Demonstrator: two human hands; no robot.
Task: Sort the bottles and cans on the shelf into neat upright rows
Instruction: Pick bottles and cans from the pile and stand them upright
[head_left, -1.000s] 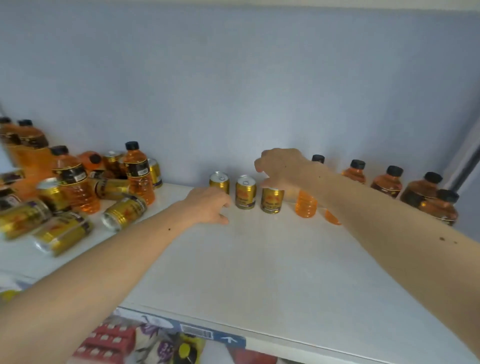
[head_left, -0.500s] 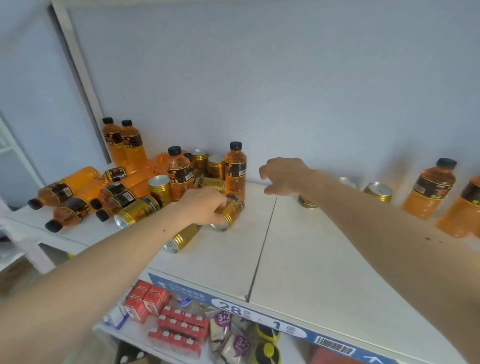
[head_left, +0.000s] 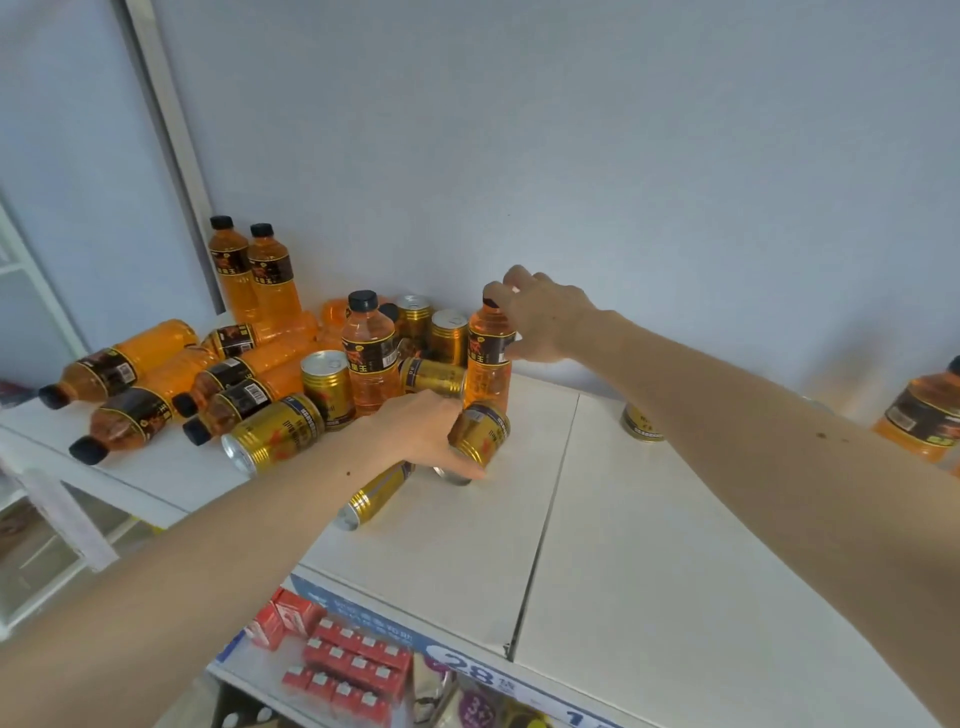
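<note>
On the white shelf (head_left: 649, 545) we record two bare hands at work. Our right hand (head_left: 540, 317) reaches over an upright orange bottle (head_left: 488, 364) near the back wall; its grip is narrow, fingertips pinching around the black cap at the top, so the bottle hangs directly under the grip with its base on the shelf. Our left hand (head_left: 426, 431) lies low in front of that bottle, its fingers curled over a gold can (head_left: 480, 431) that is tilted on its side, touching the bottle's foot; the can sits under and to the right of the palm. A second gold can (head_left: 376, 493) lies flat just beneath the left wrist. To the left we list a toppled gold can (head_left: 272, 434), an upright gold can (head_left: 327, 387), an upright bottle with black cap (head_left: 369, 353), and a heap of orange bottles (head_left: 156, 384) lying on their sides. Two tall bottles (head_left: 254, 270) stand in the back corner. Behind the right forearm a further can (head_left: 641, 423) stands partly hidden. At the far right edge one more orange bottle (head_left: 924, 415) shows.
</note>
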